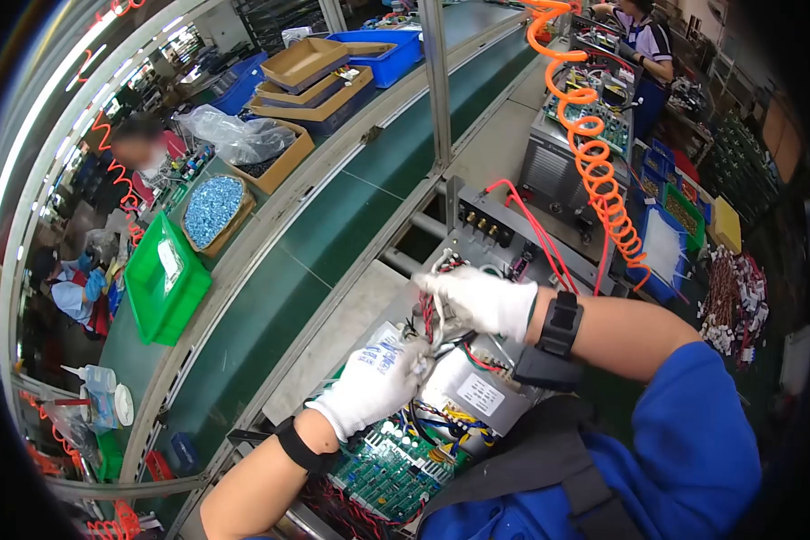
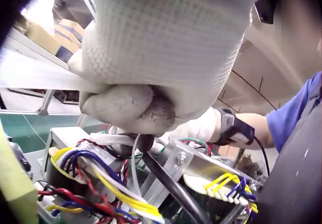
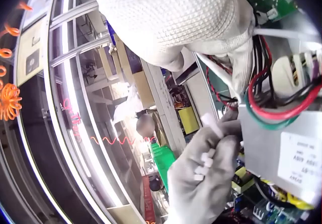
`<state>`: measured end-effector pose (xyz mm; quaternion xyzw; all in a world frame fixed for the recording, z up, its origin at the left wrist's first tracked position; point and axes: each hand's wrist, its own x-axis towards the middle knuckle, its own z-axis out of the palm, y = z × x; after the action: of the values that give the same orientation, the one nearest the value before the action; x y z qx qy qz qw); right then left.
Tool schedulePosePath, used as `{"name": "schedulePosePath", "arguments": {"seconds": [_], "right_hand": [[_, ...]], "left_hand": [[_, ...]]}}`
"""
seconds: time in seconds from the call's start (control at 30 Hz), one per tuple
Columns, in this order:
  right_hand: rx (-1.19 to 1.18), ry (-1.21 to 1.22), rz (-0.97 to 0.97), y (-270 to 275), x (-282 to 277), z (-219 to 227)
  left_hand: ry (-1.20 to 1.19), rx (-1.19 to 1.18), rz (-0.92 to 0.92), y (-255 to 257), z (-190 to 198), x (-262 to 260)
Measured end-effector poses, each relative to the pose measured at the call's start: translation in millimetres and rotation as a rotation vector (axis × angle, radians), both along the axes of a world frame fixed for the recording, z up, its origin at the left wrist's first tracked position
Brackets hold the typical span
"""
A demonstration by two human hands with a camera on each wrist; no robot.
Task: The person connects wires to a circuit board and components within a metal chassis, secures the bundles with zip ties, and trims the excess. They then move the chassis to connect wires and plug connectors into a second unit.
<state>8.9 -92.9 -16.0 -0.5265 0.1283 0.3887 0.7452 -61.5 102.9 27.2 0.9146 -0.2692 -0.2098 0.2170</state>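
In white gloves, both hands work over an open metal unit with a labelled box (image 1: 481,396). The left hand (image 1: 373,382) has its fingers curled at the end of a black cable (image 2: 173,183), beside a thin white strip (image 2: 135,168); several small white pieces (image 3: 206,158) show against its fingers. The right hand (image 1: 481,301) grips a bundle of red, black and white wires (image 1: 428,315), above and to the right of the left hand. In the right wrist view, its fingers (image 3: 241,68) curl by the dark wires (image 3: 259,68). The exact contact at both fingertips is partly hidden.
A green circuit board (image 1: 387,472) lies at the near end of the unit. Beyond the metal rail runs a green conveyor (image 1: 333,216), with a green bin (image 1: 166,279) and cardboard trays (image 1: 306,63). An orange coiled hose (image 1: 594,162) hangs at the right.
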Motion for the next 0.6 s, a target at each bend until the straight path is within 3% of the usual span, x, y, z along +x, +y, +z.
{"name": "schedulePosePath", "arguments": {"seconds": [0.1,0.17,0.27,0.3,0.37,0.4,0.47,0.57,0.6], "right_hand": [[-0.164,-0.148,-0.010,12,-5,-23],[-0.111,-0.084,0.031,8,-5,-22],[-0.175,-0.219,0.068,0,-10,-23],[-0.199,-0.267,0.039,0,-16,-23],[-0.465,-0.417,0.120,7,-20,-45],[-0.451,-0.396,0.105,7,-22,-48],[-0.434,-0.379,0.091,9,-24,-47],[-0.427,-0.380,0.043,6,-28,-42],[-0.555,-0.572,0.124,4,-31,-44]], "left_hand": [[0.013,0.009,-0.051,-4,3,6],[0.057,0.036,-0.093,0,1,11],[0.006,-0.276,-0.164,12,1,28],[0.183,-0.339,0.055,10,6,36],[0.218,-0.036,0.350,2,20,56],[0.227,-0.031,0.349,-2,17,66],[-0.037,0.197,0.067,-8,3,85],[0.114,0.201,0.016,-31,-14,103],[0.126,0.220,0.007,-42,0,102]]}}
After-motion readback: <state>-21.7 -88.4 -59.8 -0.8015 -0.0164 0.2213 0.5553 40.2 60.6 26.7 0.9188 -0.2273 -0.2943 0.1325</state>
